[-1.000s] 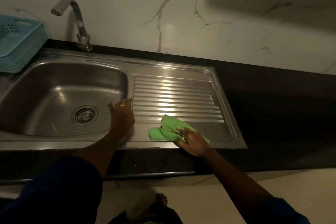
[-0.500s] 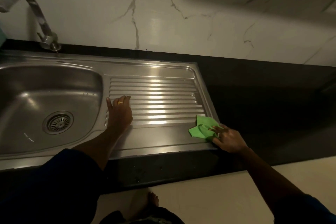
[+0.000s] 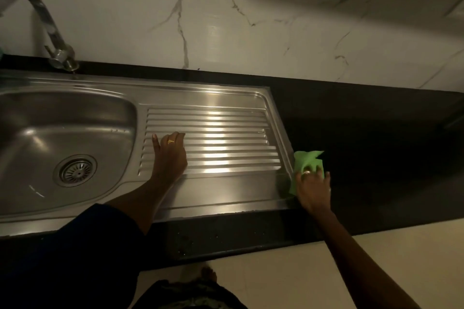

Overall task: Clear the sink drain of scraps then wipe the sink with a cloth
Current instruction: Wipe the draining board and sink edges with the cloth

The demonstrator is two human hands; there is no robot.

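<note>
At drainboard's right edge: right hand (image 3: 312,189) fingers pressed flat on cloth (image 3: 307,162); sink (image 3: 75,118) lies leftward; left hand (image 3: 170,155) open, empty, nearer.

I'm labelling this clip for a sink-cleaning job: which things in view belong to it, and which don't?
In the job: green cloth under the right hand; sink; drain; ribbed drainboard, left hand resting there.

Just there: tap; black counter; marble wall.
</note>
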